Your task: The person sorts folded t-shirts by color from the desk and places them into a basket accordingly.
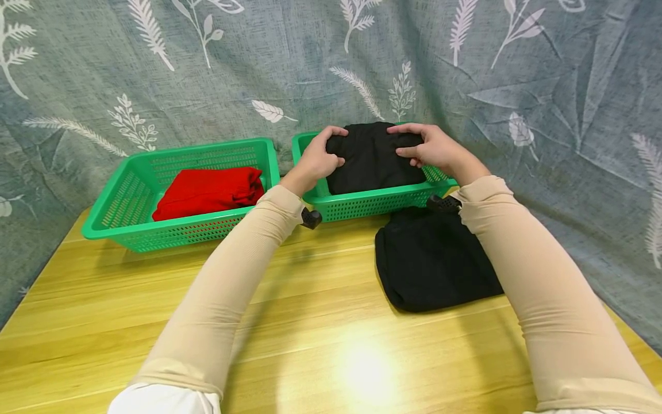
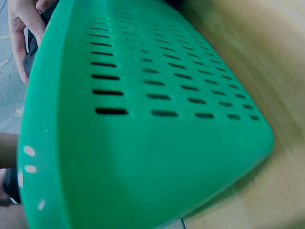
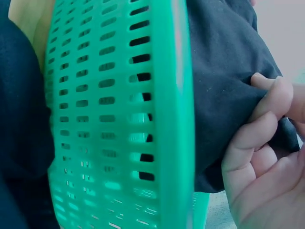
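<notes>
A folded black garment [image 1: 369,155] lies in the right green basket [image 1: 377,198], part of it above the front rim. My left hand [image 1: 318,156] holds its left side, fingers and thumb on the cloth. On the other side my right hand [image 1: 431,148] grips the cloth; the right wrist view shows curled fingers [image 3: 250,143] against the dark fabric [image 3: 224,86]. In the left wrist view the basket wall [image 2: 119,157] hides most of the left hand. A second folded black garment [image 1: 434,264] lies on the table in front of the basket, partly under my right forearm.
To the left stands another green basket [image 1: 181,230] with a folded red garment [image 1: 209,190] inside. Both baskets stand at the back of the wooden table [image 1: 289,322], close to a grey-blue patterned curtain [image 1: 289,63].
</notes>
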Action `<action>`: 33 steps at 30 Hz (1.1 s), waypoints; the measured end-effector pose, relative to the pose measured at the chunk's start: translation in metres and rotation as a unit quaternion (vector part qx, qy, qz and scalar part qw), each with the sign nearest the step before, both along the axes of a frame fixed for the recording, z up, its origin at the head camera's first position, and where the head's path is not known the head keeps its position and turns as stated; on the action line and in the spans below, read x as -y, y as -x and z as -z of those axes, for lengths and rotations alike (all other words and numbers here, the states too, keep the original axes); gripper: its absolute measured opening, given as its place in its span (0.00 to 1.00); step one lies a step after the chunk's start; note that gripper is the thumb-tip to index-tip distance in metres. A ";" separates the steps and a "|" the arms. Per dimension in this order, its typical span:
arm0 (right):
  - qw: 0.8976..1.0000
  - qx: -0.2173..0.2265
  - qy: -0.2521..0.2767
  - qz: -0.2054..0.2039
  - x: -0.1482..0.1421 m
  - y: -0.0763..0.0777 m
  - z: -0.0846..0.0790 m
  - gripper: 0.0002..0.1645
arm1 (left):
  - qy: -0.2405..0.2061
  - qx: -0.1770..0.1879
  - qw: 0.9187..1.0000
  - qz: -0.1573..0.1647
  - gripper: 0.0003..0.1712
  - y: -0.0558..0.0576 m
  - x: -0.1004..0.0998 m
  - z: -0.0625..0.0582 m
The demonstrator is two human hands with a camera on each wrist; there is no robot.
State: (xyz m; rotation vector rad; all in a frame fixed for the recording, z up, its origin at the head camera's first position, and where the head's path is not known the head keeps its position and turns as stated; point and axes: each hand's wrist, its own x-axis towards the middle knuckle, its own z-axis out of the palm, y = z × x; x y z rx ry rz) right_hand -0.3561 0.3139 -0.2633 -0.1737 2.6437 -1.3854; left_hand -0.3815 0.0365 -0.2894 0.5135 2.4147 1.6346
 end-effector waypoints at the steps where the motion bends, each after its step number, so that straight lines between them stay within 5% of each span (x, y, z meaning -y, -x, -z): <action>1: 1.000 0.007 -0.003 0.001 0.000 0.000 0.000 0.35 | 0.022 -0.005 1.000 0.001 0.34 0.000 0.001 0.000; 4: 0.999 0.029 -0.023 0.004 -0.001 0.002 0.001 0.36 | 0.150 -0.051 0.987 -0.003 0.34 0.000 0.004 0.000; 7: 0.998 0.043 -0.046 0.009 -0.004 0.002 0.002 0.37 | 0.274 -0.094 0.957 -0.015 0.35 -0.001 0.004 -0.003; 10: 0.998 0.042 -0.055 0.012 -0.007 0.000 0.002 0.36 | 0.320 -0.102 0.942 -0.025 0.36 -0.003 0.004 -0.009; 20: 0.997 0.040 -0.057 -0.018 -0.009 -0.010 -0.003 0.35 | 0.290 -0.127 0.949 -0.005 0.27 -0.016 0.016 -0.017; 33: 0.998 0.019 -0.054 -0.036 -0.017 -0.037 -0.006 0.34 | 0.194 -0.137 0.970 0.060 0.23 -0.055 0.014 -0.015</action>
